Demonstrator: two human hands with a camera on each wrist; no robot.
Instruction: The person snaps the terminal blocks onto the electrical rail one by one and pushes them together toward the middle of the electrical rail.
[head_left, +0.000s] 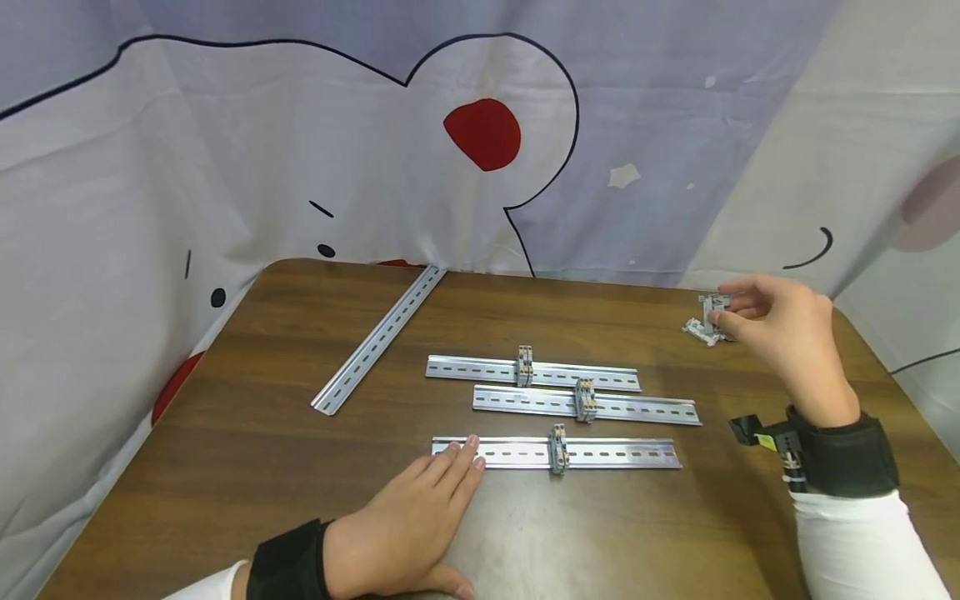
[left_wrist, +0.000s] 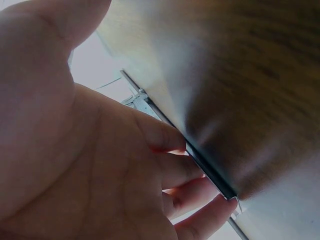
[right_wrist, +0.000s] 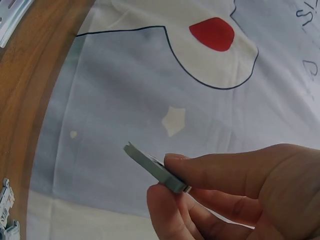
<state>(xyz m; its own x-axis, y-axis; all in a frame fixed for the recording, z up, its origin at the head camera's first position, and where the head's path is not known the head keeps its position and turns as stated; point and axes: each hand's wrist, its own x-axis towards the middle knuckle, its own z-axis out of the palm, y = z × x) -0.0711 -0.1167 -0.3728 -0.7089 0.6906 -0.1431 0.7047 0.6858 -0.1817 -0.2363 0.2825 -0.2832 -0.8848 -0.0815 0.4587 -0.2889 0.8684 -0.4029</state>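
Observation:
My left hand [head_left: 408,525] lies with its fingers extended across the left end of the front slotted metal DIN rail [head_left: 622,454]. In the left wrist view its fingertips touch the rail's edge [left_wrist: 212,175]. A small group of grey terminal blocks [head_left: 558,450] is seated near the middle of that rail. At the back right, my right hand [head_left: 787,333] pinches a thin grey-green terminal block [right_wrist: 155,167] between thumb and fingers. Just beside that hand, loose terminal blocks [head_left: 701,332] lie on the table, partly hidden in the head view.
Two more DIN rails, the middle one [head_left: 645,410] and the rear one [head_left: 465,367], each carry grey terminal blocks. A bare rail [head_left: 378,342] lies diagonally at the left. A printed cloth [head_left: 360,150] hangs behind the wooden table [head_left: 262,467].

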